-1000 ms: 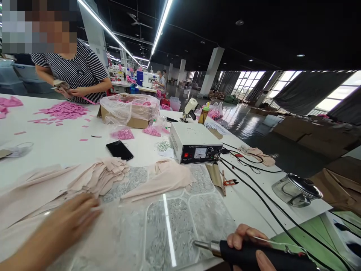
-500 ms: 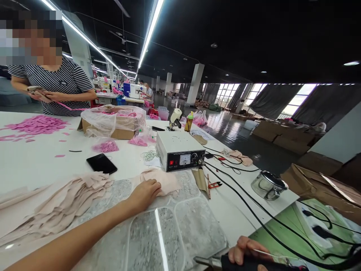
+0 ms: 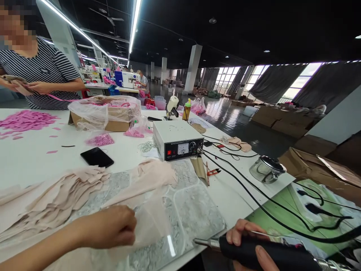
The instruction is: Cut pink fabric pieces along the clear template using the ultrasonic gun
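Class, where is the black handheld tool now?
At the head view's lower right, the black tool is in the right hand, its tip near the grey mat.

A garment workshop occupies a vast, dark-ceilinged hall, where sewing machines (image 3: 129,79) recede beneath long strip lights (image 3: 135,23). In the foreground, a white surface (image 3: 39,162) bears layers of cut pale cloth (image 3: 60,194), a heap of pink fabric pieces (image 3: 29,120) and a plastic-lined cardboard box (image 3: 117,119). A worker in a striped top (image 3: 49,71) stands across from the camera, while square columns (image 3: 193,69) and tall grey curtains (image 3: 276,82) mark the factory-scale floor.
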`<state>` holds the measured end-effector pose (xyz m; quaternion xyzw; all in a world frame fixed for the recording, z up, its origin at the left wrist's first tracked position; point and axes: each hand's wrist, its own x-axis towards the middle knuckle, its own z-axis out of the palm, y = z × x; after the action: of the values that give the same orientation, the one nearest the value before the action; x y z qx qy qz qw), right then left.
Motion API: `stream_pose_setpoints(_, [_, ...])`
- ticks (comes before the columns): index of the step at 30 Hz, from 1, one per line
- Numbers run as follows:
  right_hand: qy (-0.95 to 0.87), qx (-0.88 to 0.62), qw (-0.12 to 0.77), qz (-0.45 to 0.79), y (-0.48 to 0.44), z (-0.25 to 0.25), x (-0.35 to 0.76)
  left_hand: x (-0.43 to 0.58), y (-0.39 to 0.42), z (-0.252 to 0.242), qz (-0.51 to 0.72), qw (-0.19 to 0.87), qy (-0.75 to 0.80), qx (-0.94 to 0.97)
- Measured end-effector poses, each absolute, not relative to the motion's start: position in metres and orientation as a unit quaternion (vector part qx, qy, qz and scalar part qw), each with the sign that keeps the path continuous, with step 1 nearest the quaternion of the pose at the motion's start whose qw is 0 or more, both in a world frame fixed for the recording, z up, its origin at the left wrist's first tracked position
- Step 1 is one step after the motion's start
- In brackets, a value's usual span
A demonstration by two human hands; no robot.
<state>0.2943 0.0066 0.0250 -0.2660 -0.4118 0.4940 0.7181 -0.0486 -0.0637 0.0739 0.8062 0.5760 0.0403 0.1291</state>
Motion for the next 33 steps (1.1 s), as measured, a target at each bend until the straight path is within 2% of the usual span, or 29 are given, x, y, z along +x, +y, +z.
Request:
stream_pose_setpoints(7, [-0.408, -0.255, 0.714, 0.508, 0.006, 0.015, 0.285, -0.016, -0.055, 0.025, 0.077, 0.067, 0.524, 0.845])
stream_pose_setpoints(13, [-0.429, -0.271, 0.734, 0.452, 0.008, 0.032, 0.281, -0.017, -0.070, 0.028, 0.100, 0.065, 0.357, 0.927])
stream_pose_setpoints(18, [-0.432, -0.254, 0.742, 0.446, 0.018, 0.031, 0.263, -0.020, -0.052, 0.027, 0.149, 0.001, 0.353, 0.924])
stream_pose_setpoints(28, [-0.438, -0.254, 0.740, 0.443, 0.045, 0.023, 0.237, -0.027, -0.047, -0.005, 0.124, -0.067, 0.413, 0.900])
stream_pose_setpoints(33, [-0.438, -0.250, 0.738, 0.448, 0.059, 0.025, 0.222, -0.030, -0.051, -0.004, 0.131, -0.070, 0.412, 0.899])
